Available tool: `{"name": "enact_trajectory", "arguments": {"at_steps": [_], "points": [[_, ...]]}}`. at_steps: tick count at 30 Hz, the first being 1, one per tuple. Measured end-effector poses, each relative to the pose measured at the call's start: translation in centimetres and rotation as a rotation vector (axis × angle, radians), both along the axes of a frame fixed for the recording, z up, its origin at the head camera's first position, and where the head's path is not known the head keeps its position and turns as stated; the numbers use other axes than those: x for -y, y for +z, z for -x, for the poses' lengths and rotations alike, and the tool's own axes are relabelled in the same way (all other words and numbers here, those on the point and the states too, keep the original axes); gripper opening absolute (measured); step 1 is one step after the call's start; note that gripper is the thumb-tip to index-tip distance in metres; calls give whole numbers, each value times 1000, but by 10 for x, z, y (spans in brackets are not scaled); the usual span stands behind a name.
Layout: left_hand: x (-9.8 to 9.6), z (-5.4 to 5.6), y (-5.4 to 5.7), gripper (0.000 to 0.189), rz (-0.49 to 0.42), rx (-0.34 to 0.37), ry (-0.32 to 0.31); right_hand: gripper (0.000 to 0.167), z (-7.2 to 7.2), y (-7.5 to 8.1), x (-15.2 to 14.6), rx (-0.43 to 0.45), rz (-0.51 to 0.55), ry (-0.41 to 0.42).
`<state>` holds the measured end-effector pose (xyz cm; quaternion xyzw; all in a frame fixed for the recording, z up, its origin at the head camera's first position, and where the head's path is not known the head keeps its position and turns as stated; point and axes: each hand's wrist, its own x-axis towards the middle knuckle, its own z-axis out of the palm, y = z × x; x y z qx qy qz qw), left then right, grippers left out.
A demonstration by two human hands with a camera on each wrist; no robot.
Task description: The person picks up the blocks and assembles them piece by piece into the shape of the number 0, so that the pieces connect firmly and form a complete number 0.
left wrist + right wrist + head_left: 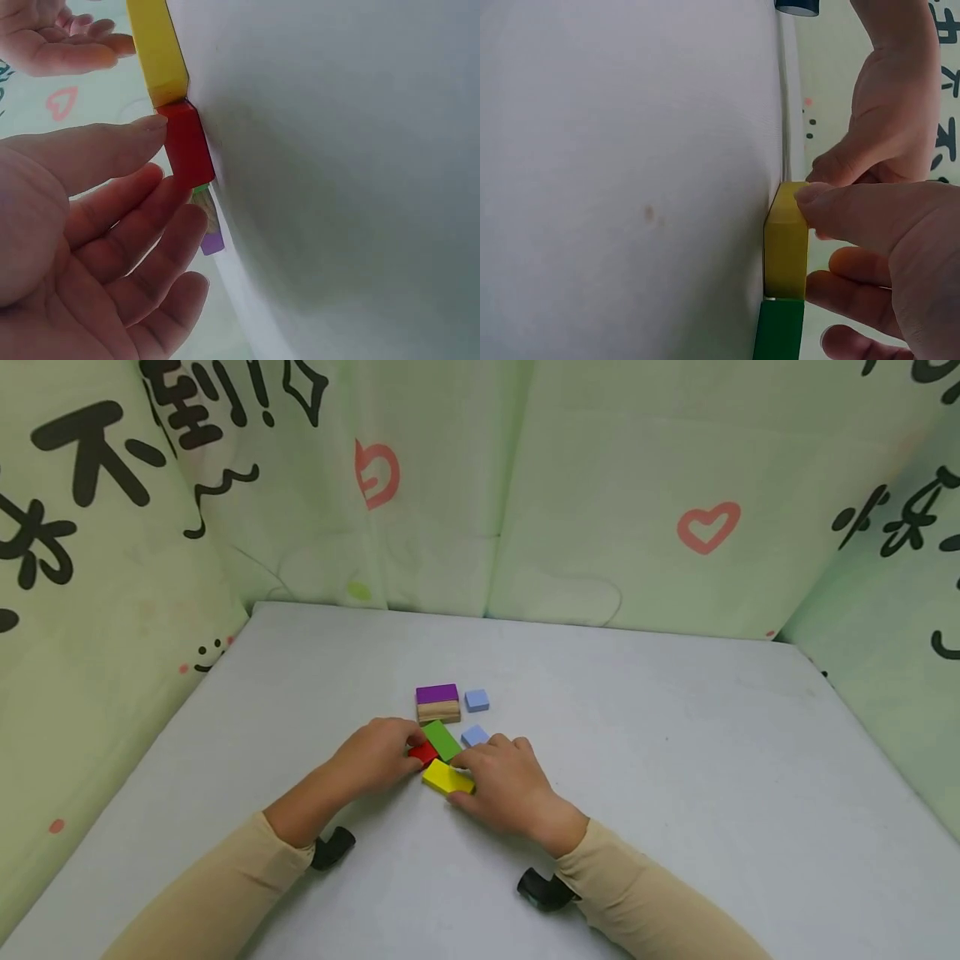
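My left hand (381, 753) pinches a small red block (424, 753) between thumb and fingers. In the left wrist view, its thumb tip lies at one end of the red block (189, 144) and a fingertip at the other. With thumb and fingers at its right side, my right hand (510, 781) grips a yellow block (447, 777) lying flat on the table. The yellow block (786, 251) lies against a green block (778, 330) in the right wrist view. From above, the green block (442, 741) slants between both hands, bordering the red and yellow ones.
Behind the hands stands a purple block (437, 694) with a bare wood-coloured block (438, 712) along its near side. One light blue block (476, 700) sits to their right, another blue block (474, 736) beside the green one. Printed curtains (585, 527) surround the white table (712, 760).
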<state>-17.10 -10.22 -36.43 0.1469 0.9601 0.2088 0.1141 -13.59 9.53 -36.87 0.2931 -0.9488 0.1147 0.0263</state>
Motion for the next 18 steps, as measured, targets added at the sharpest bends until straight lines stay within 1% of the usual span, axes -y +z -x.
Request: {"name": "enact_trajectory", "arguments": {"at_steps": [6, 11, 18], "points": [[1, 2, 0, 30, 3, 7, -5, 29, 0, 0, 0, -5, 17, 8], [2, 3, -1, 31, 8, 14, -22, 27, 0, 0, 1, 16, 20, 19], [6, 1, 2, 31, 10, 52, -43, 27, -3, 0, 1, 57, 18, 36]]}}
